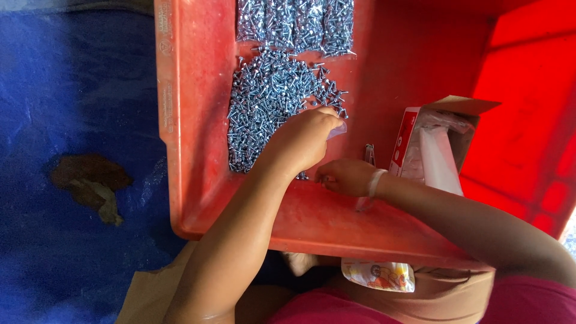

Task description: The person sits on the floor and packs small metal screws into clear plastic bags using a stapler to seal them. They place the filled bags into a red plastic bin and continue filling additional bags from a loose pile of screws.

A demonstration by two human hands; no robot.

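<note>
— How many hands do you see?
— Two; the left hand (306, 139) is curled on the one big pile of screws (270, 102) in the red tray (192, 120), pinching a small clear bag (338, 129); the right hand (347, 177) is curled too; I can't tell what it holds; one open box (435, 141) sits beside it.

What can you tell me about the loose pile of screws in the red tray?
The loose screw pile is a dense heap of small, shiny silver metal screws lying every which way on the floor of the red plastic tray. It sits just below clear packets of screws. The left hand rests on its lower right edge, with strays scattered nearby.
</note>
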